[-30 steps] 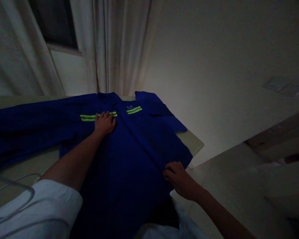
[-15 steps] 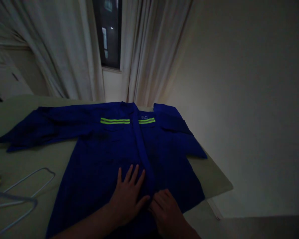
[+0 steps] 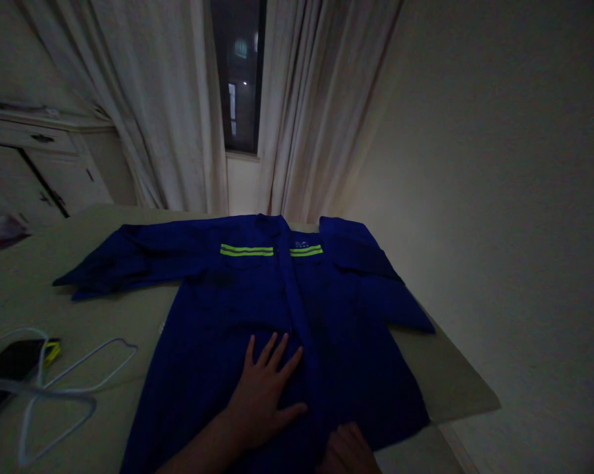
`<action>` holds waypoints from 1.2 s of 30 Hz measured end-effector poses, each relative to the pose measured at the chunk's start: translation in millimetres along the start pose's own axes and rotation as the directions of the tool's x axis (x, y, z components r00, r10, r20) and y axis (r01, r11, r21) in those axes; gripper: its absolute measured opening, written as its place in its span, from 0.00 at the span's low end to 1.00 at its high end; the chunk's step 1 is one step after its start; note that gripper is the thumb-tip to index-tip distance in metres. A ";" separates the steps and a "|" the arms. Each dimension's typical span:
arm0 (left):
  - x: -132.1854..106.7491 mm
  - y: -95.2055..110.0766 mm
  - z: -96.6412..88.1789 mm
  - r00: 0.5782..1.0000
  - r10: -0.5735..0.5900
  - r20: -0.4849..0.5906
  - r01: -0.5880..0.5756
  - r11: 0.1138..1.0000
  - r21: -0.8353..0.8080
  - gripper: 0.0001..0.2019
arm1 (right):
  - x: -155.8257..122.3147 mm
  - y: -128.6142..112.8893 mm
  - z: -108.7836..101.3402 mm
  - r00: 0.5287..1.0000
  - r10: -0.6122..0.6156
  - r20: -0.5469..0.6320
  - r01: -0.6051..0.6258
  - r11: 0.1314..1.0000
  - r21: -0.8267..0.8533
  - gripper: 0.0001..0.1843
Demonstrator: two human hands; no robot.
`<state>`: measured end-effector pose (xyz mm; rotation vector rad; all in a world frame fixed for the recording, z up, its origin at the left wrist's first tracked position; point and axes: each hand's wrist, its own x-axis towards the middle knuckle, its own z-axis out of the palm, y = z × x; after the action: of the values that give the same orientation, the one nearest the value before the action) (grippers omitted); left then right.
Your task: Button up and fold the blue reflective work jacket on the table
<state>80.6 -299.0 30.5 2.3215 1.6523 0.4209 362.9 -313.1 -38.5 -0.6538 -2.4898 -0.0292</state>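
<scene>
Jacket (image 3: 238, 303), dark blue, lies spread front up on the bench (image 3: 129, 322), its near right part reaching past the bench edge. The left hand (image 3: 265, 398) rests palm down just left of the front placket (image 3: 297, 296), fingers spread over the cloth. The right hand (image 3: 349, 451), cut off by the near border of view, has its fingers curled by the placket's near end; whether they pinch fabric, I cannot tell.

A hard tug from the right hand could draw the overhanging cloth further over the edge, since only the left palm seems to weigh it down. That same palm, if pushed sideways, might ruck the front into creases. The right sleeve (image 3: 373, 263), doubled over near the far right edge, could slip off or crease where it overlaps. At near left, wire hangers (image 3: 132, 345) might snag the side if the jacket shifts that way
</scene>
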 end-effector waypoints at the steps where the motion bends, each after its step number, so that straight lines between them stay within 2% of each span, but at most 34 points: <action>1: 0.8 -0.4 0.7 1.000 -0.004 -0.013 0.004 1.000 0.006 0.46 | 8.8 -6.5 -13.4 1.000 0.014 0.019 -0.014 1.000 0.012 0.06; 4: 3.4 -1.3 2.3 0.999 -0.016 -0.037 0.017 1.000 0.017 0.45 | 31.1 -26.8 -46.1 0.984 0.143 0.109 -0.154 0.983 0.099 0.06; 6: 5.7 -1.2 1.3 0.999 -0.027 -0.030 0.028 0.999 0.027 0.44 | 39.3 -39.5 -56.9 0.970 0.228 0.086 -0.238 0.962 0.132 0.09; 9: 9.5 -0.1 -3.4 0.998 -0.048 -0.028 0.049 0.996 0.069 0.43 | 44.8 -54.9 -60.2 0.928 0.373 0.012 -0.370 0.914 0.165 0.09; 12: 11.0 3.6 -10.4 0.997 -0.065 -0.047 0.069 0.994 0.090 0.42 | 49.5 -64.7 -58.4 0.857 0.515 -0.030 -0.497 0.839 0.221 0.08; 14: 7.8 9.6 -16.6 0.995 -0.059 -0.076 0.066 0.993 0.100 0.38 | 53.4 -68.2 -57.3 0.814 0.579 -0.058 -0.542 0.790 0.286 0.08; 15: 4.6 13.9 -20.3 0.996 -0.022 -0.091 0.031 0.995 0.099 0.35 | 55.3 -69.2 -56.9 0.789 0.610 -0.070 -0.562 0.763 0.320 0.07; 17: -3.3 23.8 -28.4 0.986 0.136 -0.092 -0.130 0.989 0.069 0.28 | 58.9 -69.9 -56.7 0.730 0.678 -0.090 -0.604 0.700 0.381 0.07; 20: -10.5 36.2 -40.1 0.920 0.391 0.005 -0.391 0.920 -0.002 0.22 | 65.2 -68.0 -59.4 0.664 0.741 -0.103 -0.643 0.636 0.427 0.06; 23: -1.4 37.3 -50.4 0.864 0.493 0.100 -0.500 0.865 0.051 0.11 | 75.4 -63.9 -67.6 0.654 0.750 -0.098 -0.654 0.626 0.425 0.08; 25: 12.3 31.4 -57.0 0.802 0.591 0.091 -0.598 0.791 0.132 0.04 | 84.3 -61.4 -75.8 0.657 0.750 -0.074 -0.659 0.619 0.426 0.09; 28: 34.3 17.8 -65.7 0.671 0.740 0.037 -0.721 0.641 0.264 0.06 | 96.8 -60.2 -88.8 0.651 0.759 -0.032 -0.668 0.592 0.450 0.11; 29: 40.2 13.1 -68.3 0.651 0.759 0.032 -0.731 0.614 0.298 0.07 | 100.1 -60.5 -92.3 0.648 0.761 -0.022 -0.669 0.583 0.461 0.11; 30: 45.1 8.9 -70.7 0.650 0.760 0.033 -0.728 0.609 0.315 0.07 | 102.7 -61.1 -94.9 0.643 0.766 -0.020 -0.671 0.575 0.468 0.11; 32: 50.8 2.8 -75.9 0.682 0.730 0.041 -0.712 0.650 0.266 0.05 | 106.4 -62.6 -97.1 0.624 0.781 -0.042 -0.677 0.566 0.471 0.11; 34: 51.8 0.8 -82.1 0.710 0.701 0.063 -0.703 0.701 0.122 0.03 | 109.2 -63.3 -95.9 0.593 0.801 -0.082 -0.687 0.556 0.468 0.09; 36: 50.1 2.5 -89.2 0.725 0.683 0.087 -0.683 0.730 -0.030 0.09 | 112.3 -62.7 -93.4 0.573 0.814 -0.092 -0.693 0.541 0.477 0.07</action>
<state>64.5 -248.5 118.1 2.8457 0.6794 0.4295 300.9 -332.8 106.5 -1.3883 -1.6299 0.6451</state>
